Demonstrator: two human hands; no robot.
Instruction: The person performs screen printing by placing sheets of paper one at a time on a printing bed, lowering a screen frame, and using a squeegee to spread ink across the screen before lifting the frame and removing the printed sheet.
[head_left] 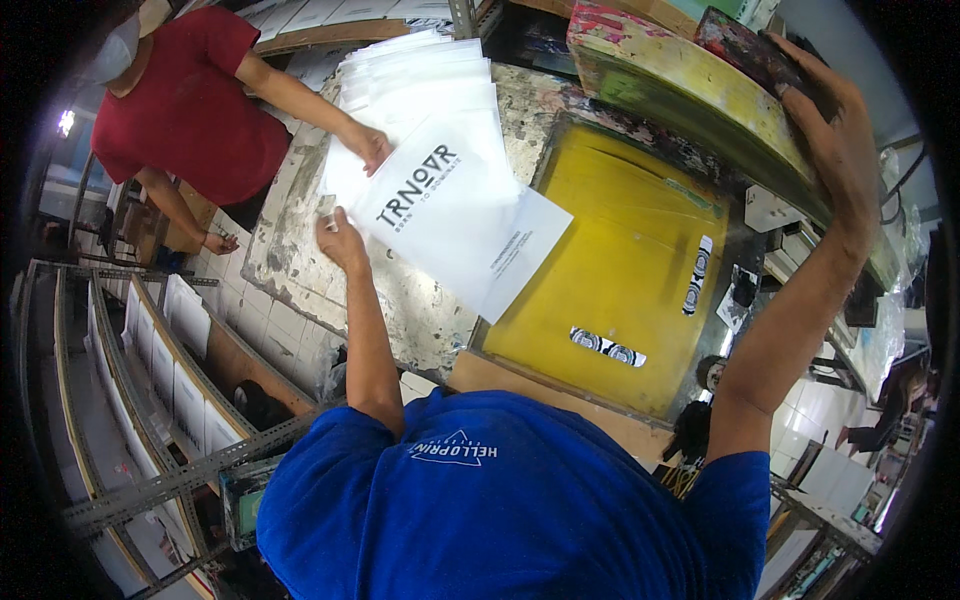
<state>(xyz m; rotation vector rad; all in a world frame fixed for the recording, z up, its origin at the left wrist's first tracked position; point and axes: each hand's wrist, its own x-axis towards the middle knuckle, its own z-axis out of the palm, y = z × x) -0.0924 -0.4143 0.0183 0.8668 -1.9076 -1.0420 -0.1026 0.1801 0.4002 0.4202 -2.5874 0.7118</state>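
Nearest the camera, the person's blue shirt point(500, 500) filled the lower middle of the view, both forearms reaching up from it. Beyond the shirt lay the yellow printing base point(620, 270), with two black-and-white printed strips point(608, 347) resting on it. The left hand point(343, 240) sat at the left edge of a white printed bag point(440, 215), its fingers clenched on that edge; the bag lay on the worn, paint-flecked surface point(290, 250), partly overlapping the yellow base. Just past it, a second person in a red shirt point(190, 110) pressed a hand point(368, 145) on a fanned stack of white bags point(420, 75). Farther right, the right hand point(825, 125) gripped the top edge of the raised, paint-stained screen frame point(690, 85), fingers wrapped over it.
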